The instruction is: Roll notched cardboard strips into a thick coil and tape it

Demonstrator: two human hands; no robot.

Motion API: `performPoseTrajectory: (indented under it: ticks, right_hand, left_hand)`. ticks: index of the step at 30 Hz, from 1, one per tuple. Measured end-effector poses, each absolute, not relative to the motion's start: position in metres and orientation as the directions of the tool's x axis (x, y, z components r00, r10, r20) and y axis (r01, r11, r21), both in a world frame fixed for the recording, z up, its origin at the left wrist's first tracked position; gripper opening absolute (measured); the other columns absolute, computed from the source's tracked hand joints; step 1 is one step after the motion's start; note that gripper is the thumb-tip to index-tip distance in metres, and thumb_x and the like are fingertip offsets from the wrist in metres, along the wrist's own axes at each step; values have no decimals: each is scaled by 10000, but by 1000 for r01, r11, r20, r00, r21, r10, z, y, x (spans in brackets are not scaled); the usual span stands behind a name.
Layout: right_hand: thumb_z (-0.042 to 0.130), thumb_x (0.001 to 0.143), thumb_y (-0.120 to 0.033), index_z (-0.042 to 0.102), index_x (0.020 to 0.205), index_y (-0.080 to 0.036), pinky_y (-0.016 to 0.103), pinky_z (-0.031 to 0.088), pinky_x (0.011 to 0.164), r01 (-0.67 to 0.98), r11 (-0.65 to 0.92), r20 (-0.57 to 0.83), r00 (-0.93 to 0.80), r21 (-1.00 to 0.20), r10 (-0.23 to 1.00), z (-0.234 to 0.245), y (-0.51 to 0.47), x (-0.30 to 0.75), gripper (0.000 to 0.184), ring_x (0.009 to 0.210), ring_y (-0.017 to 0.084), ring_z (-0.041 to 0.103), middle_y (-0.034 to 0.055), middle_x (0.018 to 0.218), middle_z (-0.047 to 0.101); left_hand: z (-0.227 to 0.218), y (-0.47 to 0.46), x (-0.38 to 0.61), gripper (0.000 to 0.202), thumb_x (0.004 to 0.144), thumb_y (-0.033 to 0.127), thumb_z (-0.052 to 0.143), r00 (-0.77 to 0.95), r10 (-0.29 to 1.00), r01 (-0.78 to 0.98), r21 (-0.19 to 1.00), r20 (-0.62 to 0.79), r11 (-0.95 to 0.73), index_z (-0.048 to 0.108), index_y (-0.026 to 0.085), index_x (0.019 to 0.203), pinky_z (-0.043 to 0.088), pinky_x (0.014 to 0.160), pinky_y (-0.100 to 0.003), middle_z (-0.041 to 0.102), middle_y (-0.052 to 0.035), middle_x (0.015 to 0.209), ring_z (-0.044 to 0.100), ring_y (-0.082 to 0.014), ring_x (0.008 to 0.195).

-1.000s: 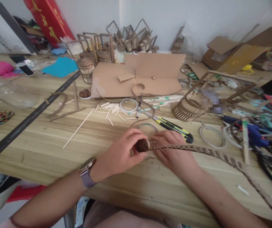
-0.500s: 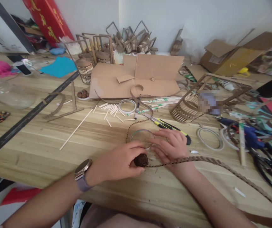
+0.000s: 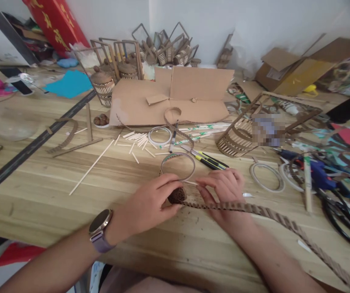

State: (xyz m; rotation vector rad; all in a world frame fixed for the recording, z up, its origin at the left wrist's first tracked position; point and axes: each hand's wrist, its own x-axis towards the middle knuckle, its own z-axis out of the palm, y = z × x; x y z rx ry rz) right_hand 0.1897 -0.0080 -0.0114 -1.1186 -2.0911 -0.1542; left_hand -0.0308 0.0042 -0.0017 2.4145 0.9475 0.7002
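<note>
My left hand (image 3: 150,203) is closed around a small, tight coil of brown corrugated cardboard strip (image 3: 176,196). From the coil, the loose length of strip (image 3: 263,209) runs under and past my right wrist to the lower right. Thumb and index finger of my right hand (image 3: 222,193) are pinched on a thin pale strip (image 3: 189,183), which stretches toward my left fingertips; whether it is tape or a stick I cannot tell. Just beyond my fingers a thin ring, like a tape roll (image 3: 192,170), touches or nearly touches my left fingers.
Behind lie a yellow-black utility knife (image 3: 208,160), a white tape roll (image 3: 160,137), several short sticks (image 3: 136,138) and a cardboard sheet (image 3: 135,106). To the right are a slatted basket (image 3: 231,140), more tape (image 3: 267,177), a blue glue gun (image 3: 318,173) and black-handled scissors (image 3: 342,219).
My right fingers have drawn together and now pinch the thin pale strip near the ring. The ring shows more upright and fuller. The left hand keeps its hold on the coil.
</note>
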Motion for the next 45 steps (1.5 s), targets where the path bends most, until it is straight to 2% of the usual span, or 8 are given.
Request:
performPoseTrajectory:
  ticks: [6, 11, 21, 23, 31, 39, 43, 45]
  right_hand:
    - [572, 891, -132, 609, 955, -218, 422, 314, 909, 801, 570, 662, -328, -183, 673, -9, -11, 181, 113, 774, 200, 604, -3, 732, 657]
    - [606, 889, -190, 640, 725, -241, 400, 304, 843, 853, 519, 683, -345, -58, 643, -13, -8, 180, 176, 697, 191, 556, -23, 617, 628]
    - [558, 899, -196, 646, 712, -238, 400, 285, 824, 855, 519, 620, -407, -1, 671, -9, -9, 177, 212, 720, 190, 555, -26, 622, 636]
    - [571, 881, -202, 651, 703, -249, 383, 297, 799, 858, 511, 627, -369, -55, 686, -12, -7, 180, 201, 711, 180, 549, -26, 658, 636]
    - [612, 796, -150, 663, 755, -247, 357, 439, 749, 656, 572, 607, -212, -492, 766, -23, -2, 189, 118, 843, 202, 590, 28, 905, 583]
    - [631, 779, -157, 669, 713, -238, 406, 459, 836, 525, 492, 572, -13, -694, 820, -20, 1, 183, 111, 973, 253, 565, 59, 951, 579]
    - [648, 831, -248, 664, 761, -242, 377, 454, 766, 428, 336, 476, 279, -839, 834, -21, 15, 213, 72, 816, 214, 573, 21, 822, 597]
    - [624, 879, -287, 670, 831, -244, 374, 458, 768, 392, 333, 467, 322, -857, 823, -22, 22, 227, 79, 825, 205, 588, 21, 852, 610]
  left_hand:
    - [-4, 0, -28, 387, 846, 132, 659, 625, 706, 479, 551, 333, -683, 571, 114, 1223, 514, 1025, -362, 615, -150, 1276, 605, -251, 1183]
    - [-6, -4, -25, 394, 850, 154, 669, 649, 701, 481, 554, 297, -680, 569, 126, 1231, 518, 1020, -373, 610, -146, 1283, 606, -257, 1177]
    - [-1, -5, -24, 392, 820, 136, 698, 662, 706, 443, 629, 251, -639, 602, 125, 1200, 525, 996, -335, 636, -123, 1244, 627, -235, 1124]
    - [1, -4, -24, 391, 812, 138, 704, 663, 712, 435, 655, 231, -618, 611, 134, 1192, 527, 990, -332, 640, -115, 1243, 630, -233, 1123]
    - [6, -5, -25, 372, 842, 213, 680, 649, 724, 370, 734, 235, -570, 615, 191, 1207, 514, 995, -374, 642, -103, 1269, 618, -250, 1156]
    - [7, -6, -26, 326, 925, 342, 619, 639, 709, 301, 752, 297, -587, 613, 170, 1202, 514, 974, -332, 647, -116, 1234, 628, -232, 1107]
    - [6, -1, -29, 320, 915, 354, 634, 584, 747, 269, 793, 318, -547, 619, 183, 1186, 554, 894, -316, 650, -109, 1197, 650, -214, 1012]
    - [3, 4, -31, 311, 908, 308, 643, 542, 786, 280, 818, 298, -503, 611, 194, 1195, 573, 850, -308, 618, -119, 1246, 646, -216, 1024]
